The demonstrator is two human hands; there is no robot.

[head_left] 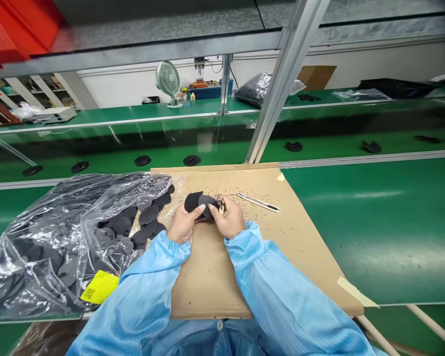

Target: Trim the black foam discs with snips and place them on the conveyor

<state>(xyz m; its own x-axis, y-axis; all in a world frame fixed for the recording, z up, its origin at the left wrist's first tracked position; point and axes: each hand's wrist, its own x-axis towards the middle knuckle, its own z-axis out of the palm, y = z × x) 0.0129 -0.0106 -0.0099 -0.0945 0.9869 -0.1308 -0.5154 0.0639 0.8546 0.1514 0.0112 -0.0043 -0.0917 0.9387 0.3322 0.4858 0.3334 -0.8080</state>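
- Head view, left to right: most black foam discs (148, 215) lie heaped in a clear plastic bag (33, 247), a lot left.
- My left hand (183, 223) clenches a black disc (193, 201) above the cardboard sheet (207, 282).
- My right hand (228, 217) pinches a small metal piece (220, 203), its kind unclear, against that disc.
- Black specks (250, 217) lie scattered near a utility knife (258, 202), which rests untouched.

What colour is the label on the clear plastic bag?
Yellow: the label on the bag shows best in the head view.

Green-topped workbenches (371, 232) with aluminium frame uprights (287, 74) run in parallel rows; a desk fan (168, 81) stands on the far bench (96, 116) before a white wall (118, 89).
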